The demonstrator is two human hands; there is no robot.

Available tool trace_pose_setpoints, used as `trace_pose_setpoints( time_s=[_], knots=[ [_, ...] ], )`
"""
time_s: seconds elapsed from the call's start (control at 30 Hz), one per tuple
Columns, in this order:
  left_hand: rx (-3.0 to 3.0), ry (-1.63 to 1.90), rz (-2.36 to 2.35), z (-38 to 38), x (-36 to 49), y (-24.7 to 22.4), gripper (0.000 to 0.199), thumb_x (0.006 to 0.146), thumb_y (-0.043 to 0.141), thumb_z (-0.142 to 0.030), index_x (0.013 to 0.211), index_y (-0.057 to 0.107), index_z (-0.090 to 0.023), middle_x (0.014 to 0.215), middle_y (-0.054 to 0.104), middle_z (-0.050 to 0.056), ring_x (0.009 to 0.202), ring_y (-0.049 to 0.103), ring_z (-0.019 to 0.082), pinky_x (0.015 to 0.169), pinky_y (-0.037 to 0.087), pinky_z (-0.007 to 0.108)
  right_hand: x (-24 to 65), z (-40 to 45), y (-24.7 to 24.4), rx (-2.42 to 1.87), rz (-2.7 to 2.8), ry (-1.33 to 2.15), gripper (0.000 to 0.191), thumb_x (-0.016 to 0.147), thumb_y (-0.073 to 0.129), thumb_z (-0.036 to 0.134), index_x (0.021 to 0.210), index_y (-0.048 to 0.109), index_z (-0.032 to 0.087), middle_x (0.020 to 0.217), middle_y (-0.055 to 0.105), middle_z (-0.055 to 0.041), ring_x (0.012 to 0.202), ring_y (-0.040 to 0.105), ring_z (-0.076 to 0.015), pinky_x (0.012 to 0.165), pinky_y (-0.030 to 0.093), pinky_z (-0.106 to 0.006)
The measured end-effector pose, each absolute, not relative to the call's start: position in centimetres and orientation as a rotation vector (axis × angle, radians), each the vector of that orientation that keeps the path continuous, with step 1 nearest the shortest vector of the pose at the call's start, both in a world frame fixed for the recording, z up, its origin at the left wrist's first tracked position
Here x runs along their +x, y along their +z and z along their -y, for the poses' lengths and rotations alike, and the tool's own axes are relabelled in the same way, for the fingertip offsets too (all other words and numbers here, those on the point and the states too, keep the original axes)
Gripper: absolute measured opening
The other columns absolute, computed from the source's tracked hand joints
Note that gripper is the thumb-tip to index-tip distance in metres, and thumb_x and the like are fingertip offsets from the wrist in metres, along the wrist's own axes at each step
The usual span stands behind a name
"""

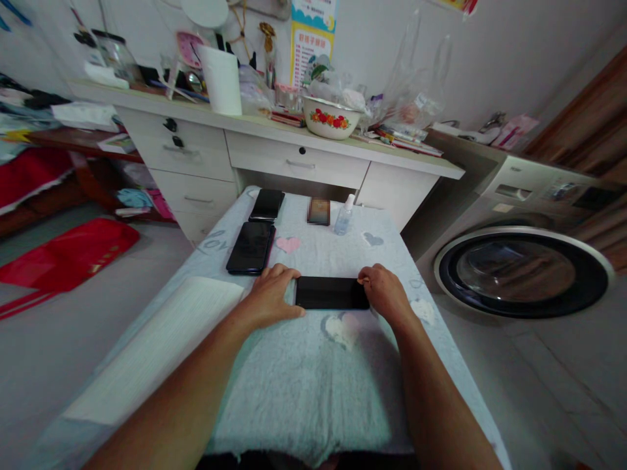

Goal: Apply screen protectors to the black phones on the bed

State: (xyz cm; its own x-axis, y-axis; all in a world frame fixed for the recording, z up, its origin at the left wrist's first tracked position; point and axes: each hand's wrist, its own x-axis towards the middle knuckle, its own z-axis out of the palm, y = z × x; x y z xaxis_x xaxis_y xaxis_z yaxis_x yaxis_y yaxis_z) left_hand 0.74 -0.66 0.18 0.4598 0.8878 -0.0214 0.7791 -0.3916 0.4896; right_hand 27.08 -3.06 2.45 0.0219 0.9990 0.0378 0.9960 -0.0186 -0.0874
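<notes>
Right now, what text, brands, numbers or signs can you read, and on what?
"好孩子", start of the heading on the wall poster; the rest is too blurred.
"Haier", faint, my best reading, on the washing machine.
Lettering on the tablecloth: unclear.
Pink clock numerals: too small.
Phone between the hands: no readable text.

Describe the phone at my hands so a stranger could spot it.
Find the table with the pale, heart-patterned cloth in front of the white drawers. In its middle, between the left hand and right hand, lies a black phone. The two other phones point away at the upper left; this one lies sideways.
</notes>
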Motion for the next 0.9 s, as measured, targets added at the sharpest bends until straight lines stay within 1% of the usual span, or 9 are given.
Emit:
trace_pose_setpoints(
  time_s=[0.17,0.37,0.9],
  knots=[
    [2.284,0.349,-1.396,0.6,0.7,0.1,0.07,0.059,0.072,-0.046,0.122,0.051,-0.023,0.119,0.05,0.007,0.112,0.047,0.028,0.097,0.038,0.039,27.3,3.1,2.3,-2.162,2.12,0.052,0.024,0.087,0.045,0.016,0.091,0.069,0.021,0.091,0.062,-0.0073,0.084,0.057,-0.0172,0.073,0.035,-0.026],
    [2.276,0.331,-1.401,0.6,0.8,0.3,0.07,0.059,0.072,-0.046,0.121,0.051,-0.023,0.119,0.05,0.007,0.112,0.047,0.028,0.096,0.038,0.038,26.9,3.1,2.4,-2.15,2.134,0.049,0.026,0.089,0.043,0.017,0.09,0.068,0.02,0.091,0.061,-0.0077,0.081,0.057,-0.0169,0.072,0.035,-0.026],
    [2.289,0.347,-1.389,0.6,0.7,0.3,0.071,0.059,0.072,-0.046,0.122,0.051,-0.022,0.119,0.05,0.008,0.113,0.047,0.028,0.097,0.038,0.038,24.5,3.5,2.4,-1.986,2.235,0.043,0.024,0.091,0.044,0.017,0.094,0.068,0.02,0.092,0.059,-0.0069,0.087,0.055,-0.0166,0.078,0.036,-0.025]
  ],
)
